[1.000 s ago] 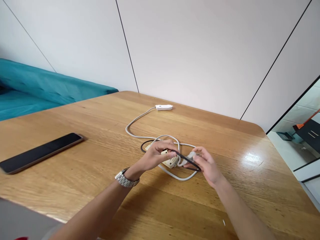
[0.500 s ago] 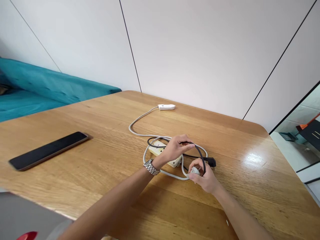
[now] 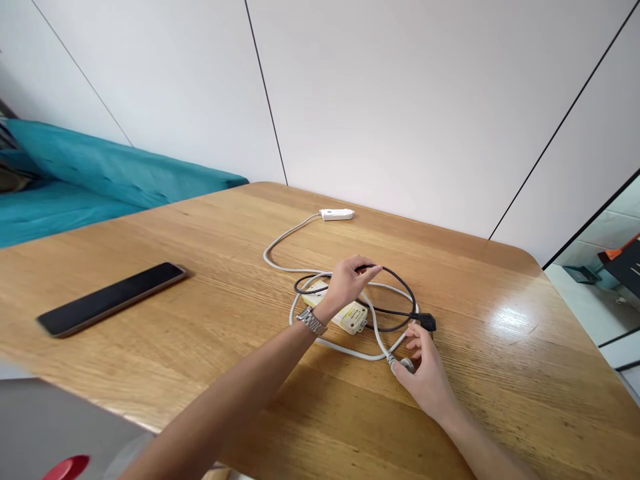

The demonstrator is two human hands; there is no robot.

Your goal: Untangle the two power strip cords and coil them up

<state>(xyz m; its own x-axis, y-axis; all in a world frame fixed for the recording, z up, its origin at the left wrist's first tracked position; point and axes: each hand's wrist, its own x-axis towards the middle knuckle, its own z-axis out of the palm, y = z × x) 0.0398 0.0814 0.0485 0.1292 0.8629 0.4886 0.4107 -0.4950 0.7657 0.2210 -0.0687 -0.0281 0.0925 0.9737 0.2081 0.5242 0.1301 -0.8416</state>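
My left hand (image 3: 349,283), with a metal watch at the wrist, pinches a loop of black cable (image 3: 407,287) raised above the power strip. The cream power strip (image 3: 353,319) lies partly hidden under this hand, ringed by a coiled white cable (image 3: 345,349). At the right, my right hand (image 3: 425,373) has its thumb and fingers apart. Its thumb is against or just beside a white plug (image 3: 407,365) on the end of the white cable. A black plug (image 3: 426,322) lies just beyond its fingertips.
A small white socket block (image 3: 337,215) lies near the wall at the far end of the white cable. A black phone-like slab (image 3: 113,298) rests on the left of the wooden table (image 3: 225,267). Behind it stands a teal sofa (image 3: 125,177).
My left hand has lifted the black cable slightly. My right hand has opened, releasing the black cable; the white plug now sits lower by its thumb.
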